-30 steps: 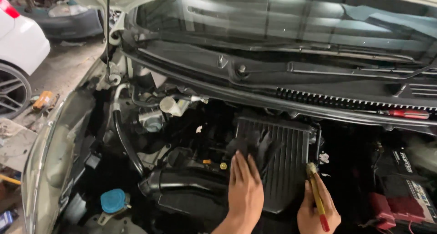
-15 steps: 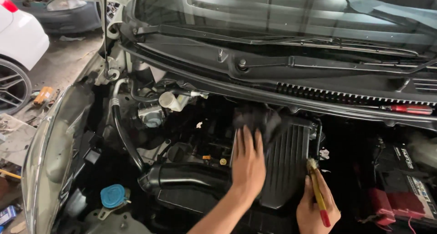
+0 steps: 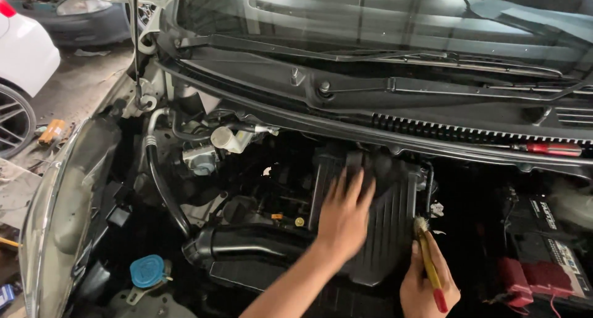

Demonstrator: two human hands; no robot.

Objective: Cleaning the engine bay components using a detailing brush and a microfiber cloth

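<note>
Under the raised bonnet, left hand (image 3: 343,220) is lying flat, fingers spread, on the ribbed black air-filter box (image 3: 386,222); right hand (image 3: 426,287) is gripping a yellow-handled brush (image 3: 428,262), bristles pointing far, long axis near-to-far.

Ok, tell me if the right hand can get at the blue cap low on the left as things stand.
Probably not easily. The right hand grips a brush at the far side, and the left hand with its forearm lies across the black cover, between it and the blue cap.
</note>
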